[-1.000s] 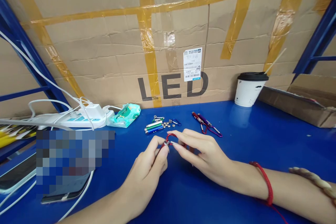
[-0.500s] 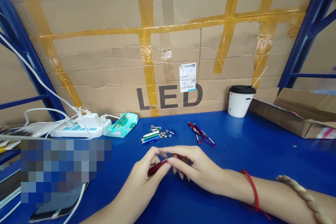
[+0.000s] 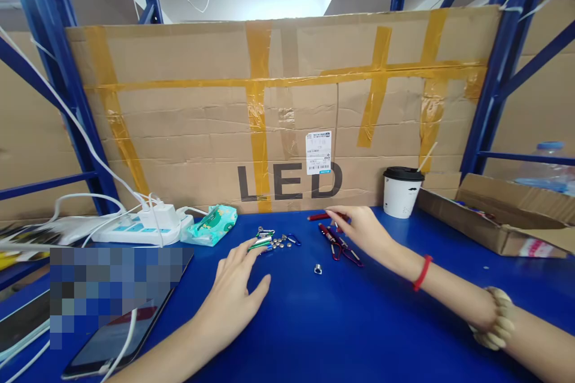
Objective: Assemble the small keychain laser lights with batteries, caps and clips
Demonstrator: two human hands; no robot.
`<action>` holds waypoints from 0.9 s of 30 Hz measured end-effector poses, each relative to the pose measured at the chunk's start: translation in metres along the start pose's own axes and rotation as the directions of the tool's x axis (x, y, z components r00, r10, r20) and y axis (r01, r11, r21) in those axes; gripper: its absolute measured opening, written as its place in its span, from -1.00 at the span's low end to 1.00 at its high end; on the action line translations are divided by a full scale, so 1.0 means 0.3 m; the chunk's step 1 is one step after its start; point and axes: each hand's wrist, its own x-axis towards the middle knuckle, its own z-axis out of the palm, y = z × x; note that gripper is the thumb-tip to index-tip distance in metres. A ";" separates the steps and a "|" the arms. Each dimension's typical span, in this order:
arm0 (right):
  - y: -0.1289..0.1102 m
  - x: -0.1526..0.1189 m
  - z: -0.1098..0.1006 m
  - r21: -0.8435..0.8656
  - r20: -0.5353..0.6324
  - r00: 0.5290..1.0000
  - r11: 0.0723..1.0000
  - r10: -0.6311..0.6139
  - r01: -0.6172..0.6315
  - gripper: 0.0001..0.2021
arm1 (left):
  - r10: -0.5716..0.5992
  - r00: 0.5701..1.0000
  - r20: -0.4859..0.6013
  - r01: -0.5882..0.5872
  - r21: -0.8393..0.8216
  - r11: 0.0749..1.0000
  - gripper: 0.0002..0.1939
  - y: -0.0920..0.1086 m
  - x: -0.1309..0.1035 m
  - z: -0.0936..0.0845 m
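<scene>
My right hand (image 3: 359,230) has its fingers closed on a red pen-shaped torch (image 3: 318,216), above two darker torches with carabiners, one red (image 3: 330,239) and one purple (image 3: 349,250). My left hand (image 3: 238,284) is spread low over the table, fingertips at the green and blue torches (image 3: 260,243), partly covering them; whether it grips one is hidden, but thumb and fingers are apart. Beside them lie several small round silver cells (image 3: 281,243) and a blue carabiner (image 3: 293,239). A small silver piece (image 3: 318,269) sits alone on the blue table (image 3: 305,329).
A white cup with black lid (image 3: 401,194) and an open cardboard box (image 3: 494,227) stand at right. At left are a teal packet (image 3: 213,227), a power strip (image 3: 135,231), cables and a dark tablet (image 3: 157,311). A taped cardboard sheet (image 3: 206,131) stands behind.
My hands have parted: the right moved away right with the red torch, the left forward to the green and blue torches. The small silver piece now shows on the table. The view has tilted up.
</scene>
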 end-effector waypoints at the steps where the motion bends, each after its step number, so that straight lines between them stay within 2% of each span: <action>1: 0.017 0.007 -0.010 -0.052 0.011 1.000 0.999 0.012 -0.012 -0.69 | 0.008 1.000 0.010 -0.008 0.034 0.999 -0.59 -0.013 0.003 0.006; 5: 0.063 0.017 -0.028 -0.221 0.069 0.992 0.972 0.102 -0.084 -0.71 | 0.011 0.997 0.075 -0.020 0.115 0.993 -0.56 -0.046 0.007 0.023; 9: 0.087 0.014 -0.017 -0.306 0.150 0.975 0.945 0.166 -0.114 -0.78 | 0.004 0.994 0.108 -0.015 0.108 0.994 -0.56 -0.051 0.003 0.030; 14: 0.086 0.004 -0.019 -0.359 0.233 0.944 0.923 0.233 -0.139 -0.91 | 0.021 0.998 0.055 -0.025 0.081 0.996 -0.60 -0.040 0.001 0.022; 17: 0.060 -0.002 -0.033 -0.391 0.236 0.940 0.910 0.245 -0.139 -0.95 | 0.043 0.999 0.026 -0.045 0.079 0.996 -0.66 -0.029 0.004 0.008; 20: 0.001 -0.012 -0.047 -0.410 0.188 0.959 0.904 0.212 -0.120 -0.84 | 0.035 0.999 0.023 -0.038 0.108 0.993 -0.70 -0.018 0.008 -0.007; 22: -0.053 -0.024 -0.050 -0.379 0.178 0.974 0.923 0.142 -0.065 -0.75 | 0.002 0.999 0.052 -0.010 0.139 0.990 -0.71 -0.012 0.011 -0.014; 24: -0.105 -0.041 -0.047 -0.291 0.210 0.977 0.956 0.030 0.034 -0.72 | -0.043 0.994 0.100 0.026 0.167 0.986 -0.71 -0.006 0.013 -0.019; 27: -0.154 -0.070 -0.030 -0.188 0.287 0.956 0.975 -0.057 0.115 -0.66 | -0.072 0.984 0.161 0.044 0.172 0.984 -0.73 -0.004 0.015 -0.021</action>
